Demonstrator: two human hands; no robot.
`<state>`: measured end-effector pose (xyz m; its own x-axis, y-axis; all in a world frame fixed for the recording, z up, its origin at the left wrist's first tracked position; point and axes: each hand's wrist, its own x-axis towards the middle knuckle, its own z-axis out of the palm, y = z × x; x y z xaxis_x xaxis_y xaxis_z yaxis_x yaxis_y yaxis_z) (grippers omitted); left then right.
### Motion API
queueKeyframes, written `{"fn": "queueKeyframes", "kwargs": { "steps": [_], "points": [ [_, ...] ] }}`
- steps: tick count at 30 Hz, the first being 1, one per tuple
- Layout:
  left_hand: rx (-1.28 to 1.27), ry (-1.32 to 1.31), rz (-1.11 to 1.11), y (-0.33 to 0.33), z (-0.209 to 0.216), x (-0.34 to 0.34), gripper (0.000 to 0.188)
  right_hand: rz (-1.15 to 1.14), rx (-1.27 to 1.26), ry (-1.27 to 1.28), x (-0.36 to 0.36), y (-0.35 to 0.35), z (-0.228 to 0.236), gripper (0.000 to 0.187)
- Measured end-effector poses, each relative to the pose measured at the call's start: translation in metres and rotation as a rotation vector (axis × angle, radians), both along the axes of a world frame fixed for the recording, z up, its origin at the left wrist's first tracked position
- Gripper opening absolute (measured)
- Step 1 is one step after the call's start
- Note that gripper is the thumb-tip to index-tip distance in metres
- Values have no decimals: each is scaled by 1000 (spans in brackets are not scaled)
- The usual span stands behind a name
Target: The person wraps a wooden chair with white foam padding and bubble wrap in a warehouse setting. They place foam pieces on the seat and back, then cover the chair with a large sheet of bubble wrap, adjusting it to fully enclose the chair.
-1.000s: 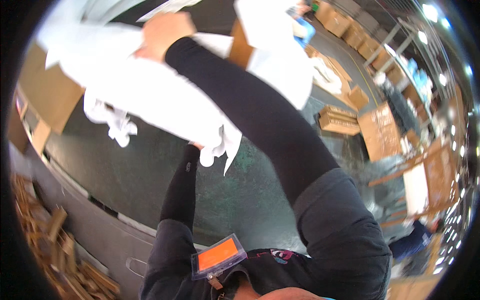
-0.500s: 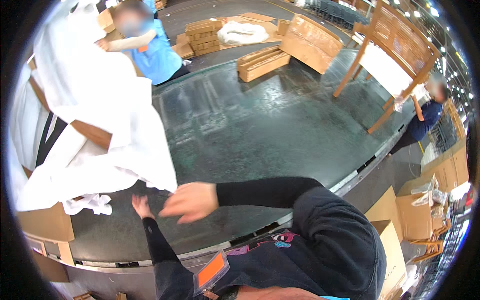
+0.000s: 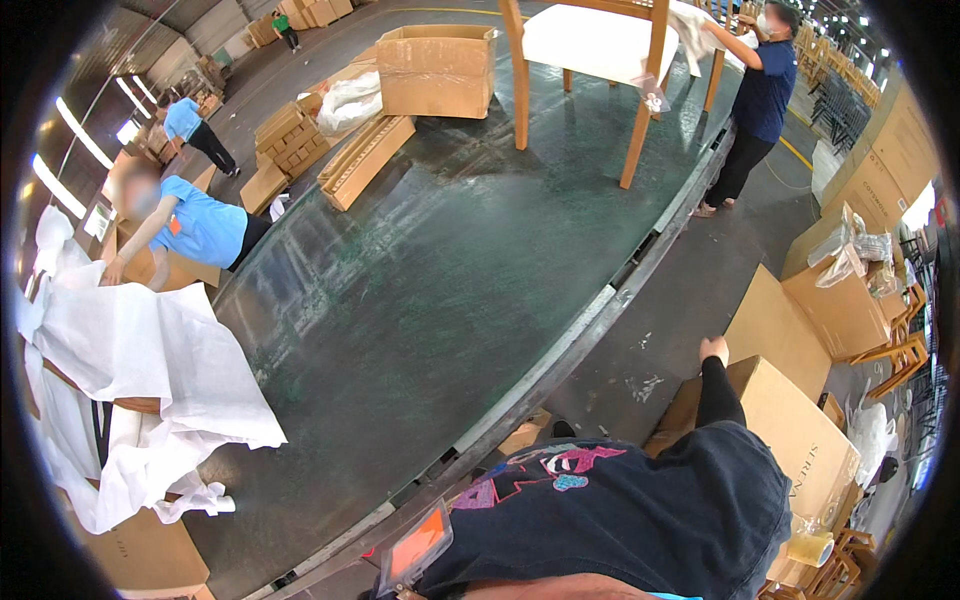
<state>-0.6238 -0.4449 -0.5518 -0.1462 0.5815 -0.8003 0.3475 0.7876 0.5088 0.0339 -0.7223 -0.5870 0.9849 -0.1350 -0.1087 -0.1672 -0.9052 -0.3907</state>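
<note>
My right hand [image 3: 714, 349] is stretched out to the right, beyond the edge of the dark green table. Its fingers look curled, beside the corner of a raised cardboard flap [image 3: 775, 325]. Whether it grips the flap I cannot make out. Just below stands a large cardboard box [image 3: 800, 425], and a roll of clear tape [image 3: 810, 547] lies by its lower corner. My left hand is out of view. At the left of the table [image 3: 430, 290], white wrapping sheet [image 3: 160, 350] drapes over a wooden piece of furniture, where a person in light blue [image 3: 205, 220] has their hands.
At the far end a wooden chair [image 3: 590, 45] with a white seat stands on the table, handled by a person in dark blue [image 3: 765, 90]. An upright carton [image 3: 437, 72] and a long narrow box [image 3: 365, 160] lie farther back. An open box of plastic wrap [image 3: 840, 285] is at right.
My view has turned to the right. My right hand has left the white sheet's edge and reached over to the cardboard boxes. My left hand has gone out of view.
</note>
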Motion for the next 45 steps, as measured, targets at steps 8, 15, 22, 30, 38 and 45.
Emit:
{"fn": "queueKeyframes", "kwargs": {
  "steps": [8,15,22,30,38,45],
  "points": [
    [502,-298,-372,147,35,128,5,506,-193,679,-105,4,-85,40],
    [768,-266,-887,128,8,217,5,1289,159,432,-161,111,-51,42],
    [572,-210,-601,129,23,228,33,262,1041,21,49,107,15,19],
    [1046,-417,-868,237,124,517,25,240,1459,92,334,189,119,25],
    [1316,-605,-1119,207,257,918,54,215,1698,401,533,337,162,93],
    [968,-1195,-876,169,294,1063,56,657,2117,734,587,399,195,57]
  ]
}}
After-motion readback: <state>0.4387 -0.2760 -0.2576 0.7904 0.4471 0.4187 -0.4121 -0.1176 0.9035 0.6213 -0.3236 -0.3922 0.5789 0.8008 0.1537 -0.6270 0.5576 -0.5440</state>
